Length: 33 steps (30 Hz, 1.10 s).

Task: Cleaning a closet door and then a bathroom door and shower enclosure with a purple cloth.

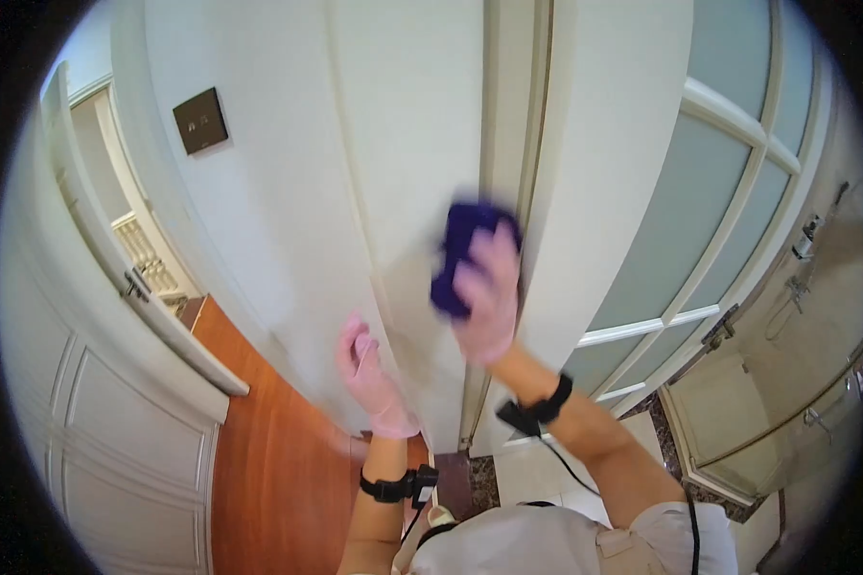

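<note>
My right hand [487,295], in a thin pink glove, holds a folded dark blue cloth [467,251] against the white door frame [410,180], beside its grooved edge. The hand and the cloth are blurred. Lower and to the left, my left hand [365,374], gloved in the same pink, is raised with its fingers partly curled near the white trim. Nothing shows in it. Both wrists carry black straps with small cabled devices.
A dark wall switch [201,121] is at the upper left. White panelled doors [137,431] stand left above a wooden floor [280,460]. On the right are a frosted-glass door [676,215] with a metal handle [720,327] and a glass shower enclosure [777,438].
</note>
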Each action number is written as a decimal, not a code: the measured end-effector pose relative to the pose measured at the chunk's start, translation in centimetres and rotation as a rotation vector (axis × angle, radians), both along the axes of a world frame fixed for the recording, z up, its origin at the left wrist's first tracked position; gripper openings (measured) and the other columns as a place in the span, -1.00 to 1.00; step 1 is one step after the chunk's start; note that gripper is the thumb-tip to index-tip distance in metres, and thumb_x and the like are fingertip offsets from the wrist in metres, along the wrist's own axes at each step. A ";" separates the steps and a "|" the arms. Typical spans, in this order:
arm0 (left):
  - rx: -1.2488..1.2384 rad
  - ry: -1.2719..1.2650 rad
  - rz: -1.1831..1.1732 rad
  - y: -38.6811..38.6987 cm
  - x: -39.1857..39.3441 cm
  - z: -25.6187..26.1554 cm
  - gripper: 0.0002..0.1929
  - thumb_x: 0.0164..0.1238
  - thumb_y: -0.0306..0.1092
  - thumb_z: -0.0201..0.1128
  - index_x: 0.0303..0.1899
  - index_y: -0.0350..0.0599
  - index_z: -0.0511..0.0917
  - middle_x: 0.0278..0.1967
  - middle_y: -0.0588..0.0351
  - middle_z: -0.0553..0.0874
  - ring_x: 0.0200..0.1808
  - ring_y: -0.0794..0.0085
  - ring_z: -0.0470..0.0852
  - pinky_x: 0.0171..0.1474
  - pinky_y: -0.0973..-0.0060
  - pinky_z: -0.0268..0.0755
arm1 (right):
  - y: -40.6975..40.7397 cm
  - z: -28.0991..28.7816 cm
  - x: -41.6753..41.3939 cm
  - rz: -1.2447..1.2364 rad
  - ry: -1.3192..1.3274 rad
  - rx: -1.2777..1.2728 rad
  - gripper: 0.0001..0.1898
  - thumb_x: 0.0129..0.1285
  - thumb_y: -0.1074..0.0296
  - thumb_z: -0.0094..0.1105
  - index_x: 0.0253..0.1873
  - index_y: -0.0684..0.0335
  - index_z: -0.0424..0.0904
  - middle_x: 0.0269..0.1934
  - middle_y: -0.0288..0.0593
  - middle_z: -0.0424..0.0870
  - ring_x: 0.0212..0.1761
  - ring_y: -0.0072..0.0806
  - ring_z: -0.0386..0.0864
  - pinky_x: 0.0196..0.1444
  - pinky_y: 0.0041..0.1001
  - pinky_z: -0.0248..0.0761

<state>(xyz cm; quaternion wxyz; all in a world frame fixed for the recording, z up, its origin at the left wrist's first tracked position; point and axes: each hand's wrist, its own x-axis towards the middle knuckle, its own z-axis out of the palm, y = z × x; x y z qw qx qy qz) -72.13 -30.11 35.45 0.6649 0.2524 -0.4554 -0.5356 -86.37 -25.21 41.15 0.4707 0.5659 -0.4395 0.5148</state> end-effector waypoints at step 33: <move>-0.267 0.064 -0.546 -13.5 2.4 1.0 -0.81 0.29 -0.52 0.02 -0.09 -0.20 0.47 -0.23 0.22 0.51 -0.23 0.56 0.44 -0.11 0.59 0.31 | -2.9 43.4 1.5 0.038 -0.165 -0.140 -0.21 0.04 0.37 0.28 0.32 0.11 -0.04 -0.04 -0.05 0.45 -0.05 -0.32 0.44 0.00 -0.39 0.38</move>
